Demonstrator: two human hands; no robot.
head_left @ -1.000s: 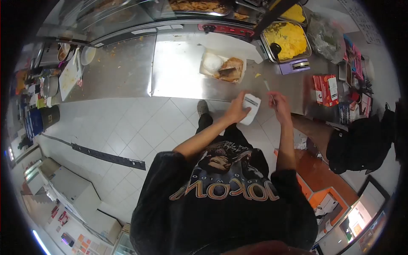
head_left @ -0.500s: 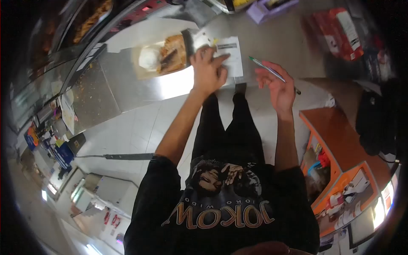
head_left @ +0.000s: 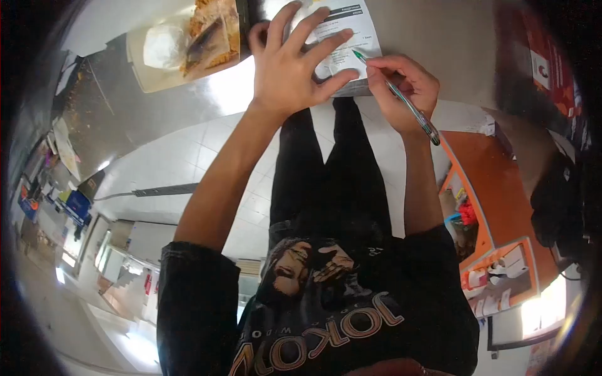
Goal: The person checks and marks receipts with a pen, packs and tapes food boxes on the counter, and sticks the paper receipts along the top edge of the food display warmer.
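Note:
A white printed receipt (head_left: 348, 41) lies on the metal counter (head_left: 433, 37). My left hand (head_left: 288, 66) rests flat with its fingers spread over the receipt's left part and the counter beside it. In my right hand (head_left: 407, 91) is a green-tipped pen (head_left: 411, 109), pinched between thumb and fingers. The pen's tip is at the receipt's lower middle; whether it touches the paper I cannot tell. Left of my left hand sits an open food box (head_left: 141, 62) holding a white wrapped bundle (head_left: 165, 47) and a browned piece of food (head_left: 213, 41).
Red packaging (head_left: 552, 62) stands at the counter's right end. An orange shelf unit (head_left: 480, 188) with assorted items is below on the right. A dark strap or bar (head_left: 166, 190) shows over the tiled floor at left.
The pen has come down and left, its tip now over the receipt. My view has moved closer to the counter. My left hand stays on the receipt, fingers spread wider.

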